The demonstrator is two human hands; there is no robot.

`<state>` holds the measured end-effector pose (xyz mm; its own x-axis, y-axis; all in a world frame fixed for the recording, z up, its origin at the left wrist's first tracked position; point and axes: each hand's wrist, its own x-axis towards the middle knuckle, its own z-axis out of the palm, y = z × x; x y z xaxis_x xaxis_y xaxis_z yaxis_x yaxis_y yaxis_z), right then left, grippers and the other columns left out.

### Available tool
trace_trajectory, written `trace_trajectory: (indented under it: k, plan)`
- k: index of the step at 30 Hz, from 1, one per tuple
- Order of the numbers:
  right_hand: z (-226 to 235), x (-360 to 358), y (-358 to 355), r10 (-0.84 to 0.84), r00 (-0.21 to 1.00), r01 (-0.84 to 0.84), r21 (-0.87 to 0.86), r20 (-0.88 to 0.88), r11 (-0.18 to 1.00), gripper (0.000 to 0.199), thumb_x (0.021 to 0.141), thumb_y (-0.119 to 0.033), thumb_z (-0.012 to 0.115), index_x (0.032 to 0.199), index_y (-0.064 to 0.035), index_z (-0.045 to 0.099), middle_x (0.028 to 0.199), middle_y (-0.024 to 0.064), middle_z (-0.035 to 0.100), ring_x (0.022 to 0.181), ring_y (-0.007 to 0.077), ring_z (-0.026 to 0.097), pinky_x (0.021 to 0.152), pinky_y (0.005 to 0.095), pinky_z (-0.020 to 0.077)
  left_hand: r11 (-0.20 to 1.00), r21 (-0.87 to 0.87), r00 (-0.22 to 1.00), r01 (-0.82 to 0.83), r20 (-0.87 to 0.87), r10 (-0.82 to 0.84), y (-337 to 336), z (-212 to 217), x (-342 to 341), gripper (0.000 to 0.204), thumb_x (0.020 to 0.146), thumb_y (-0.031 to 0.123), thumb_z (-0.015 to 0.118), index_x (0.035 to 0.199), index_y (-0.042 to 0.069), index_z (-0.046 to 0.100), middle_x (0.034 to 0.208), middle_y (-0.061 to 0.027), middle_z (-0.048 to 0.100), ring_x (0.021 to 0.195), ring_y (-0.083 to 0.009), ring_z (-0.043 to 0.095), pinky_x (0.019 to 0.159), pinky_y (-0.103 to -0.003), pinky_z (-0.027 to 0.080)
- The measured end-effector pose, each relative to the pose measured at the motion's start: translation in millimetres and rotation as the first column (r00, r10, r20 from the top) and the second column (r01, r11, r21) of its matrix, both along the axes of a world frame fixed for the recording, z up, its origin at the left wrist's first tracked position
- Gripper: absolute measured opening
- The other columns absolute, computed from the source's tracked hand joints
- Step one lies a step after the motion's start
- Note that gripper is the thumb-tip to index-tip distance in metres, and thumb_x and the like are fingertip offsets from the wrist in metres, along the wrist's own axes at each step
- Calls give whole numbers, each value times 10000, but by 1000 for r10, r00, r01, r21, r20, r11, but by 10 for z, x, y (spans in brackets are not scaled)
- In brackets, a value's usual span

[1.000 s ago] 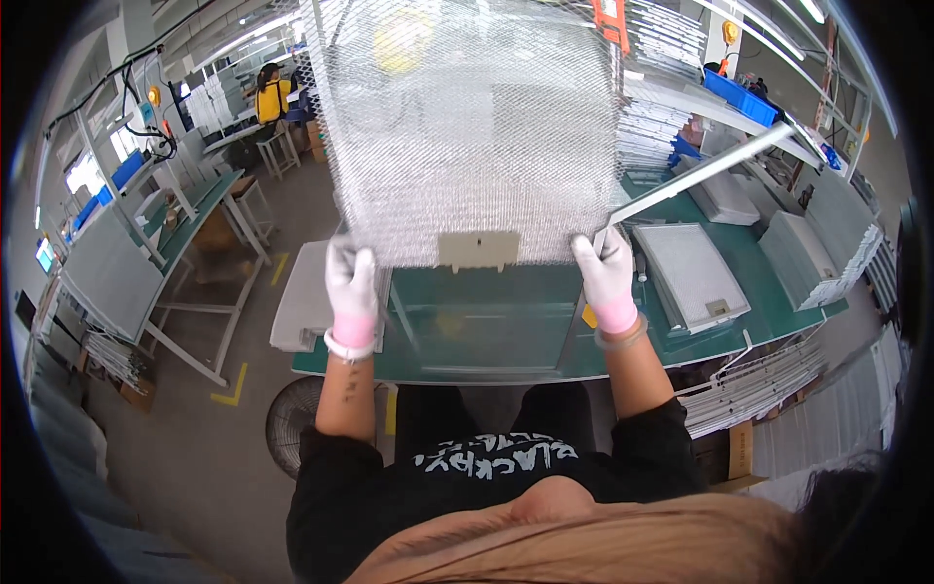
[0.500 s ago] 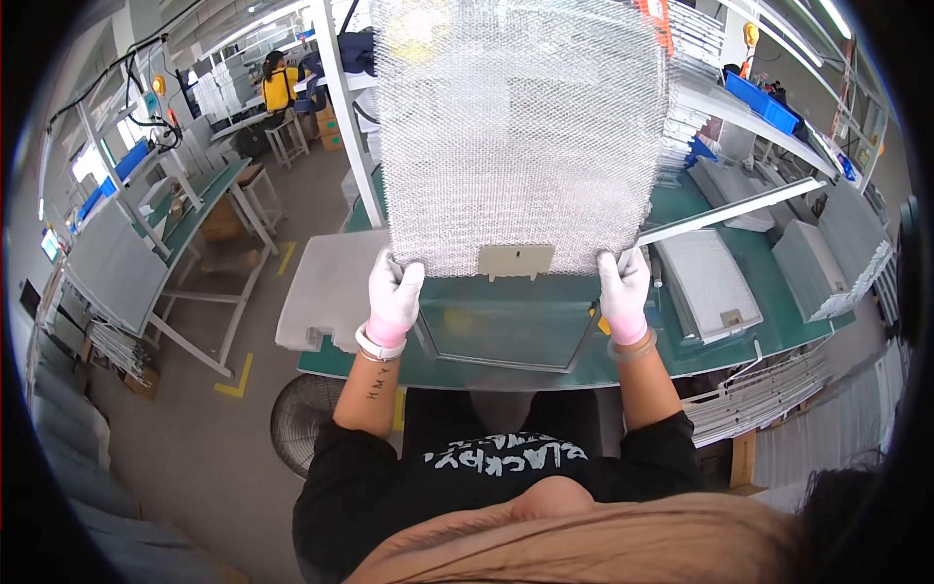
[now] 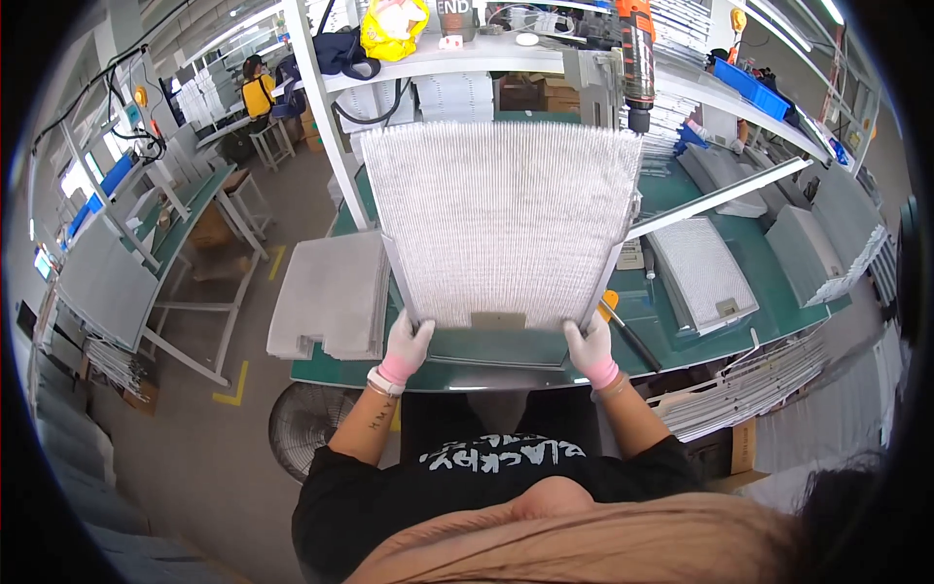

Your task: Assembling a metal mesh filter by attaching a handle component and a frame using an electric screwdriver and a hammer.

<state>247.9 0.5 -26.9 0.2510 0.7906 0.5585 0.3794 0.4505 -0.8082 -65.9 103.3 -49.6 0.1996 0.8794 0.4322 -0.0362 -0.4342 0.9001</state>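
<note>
A silvery mesh filter panel [image 3: 506, 219] is held by its near corners, tilted with its far edge raised. My left hand [image 3: 407, 348], in a white and pink glove, is closed on the near left corner. The near right corner is in the grip of my gloved right hand [image 3: 590, 350]. A beige plate [image 3: 497, 320] sits at the middle of the panel's near edge. Beneath lies a grey rectangular frame [image 3: 506, 364] on the green table [image 3: 457, 381], mostly covered by the panel.
Left of the panel is a stack of pale mesh sheets [image 3: 329, 292]. To the right are a finished-looking filter panel [image 3: 702, 263], a dark-shafted tool [image 3: 637, 341] and a screwdriver [image 3: 650, 263]. A power driver [image 3: 637, 58] hangs above. A fan [image 3: 302, 428] stands below the table.
The mesh panel has come down toward the table and frame, with both hands lowering it and moving nearer my body. The shelf and hanging driver behind it now show.
</note>
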Motion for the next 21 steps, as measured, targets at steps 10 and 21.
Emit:
trace_trajectory:
  k: [10, 21]
  plan:
    - [1105, 190, 149, -60, 975, 51, -50, -215, 997, 143, 906, -14, 562, 1042, 29, 563, 999, 32, 605, 891, 73, 532, 814, 248, 442, 978, 61, 946, 198, 251, -207, 111, 1294, -28, 411, 871, 15, 608, 1265, -37, 504, 1215, -64, 598, 1086, -128, 568, 933, -277, 452]
    - [382, -16, 34, -29, 982, 27, -12, -189, 1000, 248, 935, -85, 575, 1149, 39, 559, 1070, 59, 636, 951, 115, 566, 878, 274, 443, 990, -48, 968, 133, 222, -119, -97, 448, 20, 337, 874, -3, 595, 1205, -19, 540, 1138, -41, 632, 1019, -107, 586, 900, -270, 457]
